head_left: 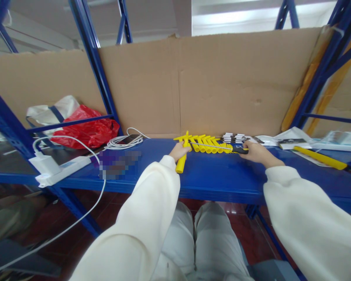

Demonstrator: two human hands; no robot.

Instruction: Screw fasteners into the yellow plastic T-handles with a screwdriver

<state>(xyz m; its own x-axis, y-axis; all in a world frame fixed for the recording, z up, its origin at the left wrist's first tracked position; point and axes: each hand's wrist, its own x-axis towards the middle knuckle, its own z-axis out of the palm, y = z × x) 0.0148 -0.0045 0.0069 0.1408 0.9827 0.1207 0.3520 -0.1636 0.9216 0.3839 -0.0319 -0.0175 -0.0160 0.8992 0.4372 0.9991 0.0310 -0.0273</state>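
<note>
In the person's left hand (178,150) I see a bright yellow piece with a smooth, rounded body (180,164); it looks like plastic. It stands over the front part of the surface, its wider round end pointing towards the person, its far end narrow and with a crossing part. The fingers are closed around its middle. The right hand (256,153) holds a screwdriver with a black-and-yellow handle and a long thin metal shaft (236,150). The shaft lies almost level, its tip near the left fingers; I cannot tell if the tip touches the piece. Just behind the shaft is a row of similar yellow pieces (208,143), lying slanted side by side, their round ends towards the person.

The surface is a glossy blue shelf board (222,171) in a blue metal frame (98,74). Tall brown cardboard sheets (236,78) make its back wall. On the left are a crumpled red plastic bag (86,127), a coiled white cable (123,143) and a white power strip (66,171). On the right lies a long yellow object with a dark end (320,157). Below, the floor is dark red and shiny (236,218).
</note>
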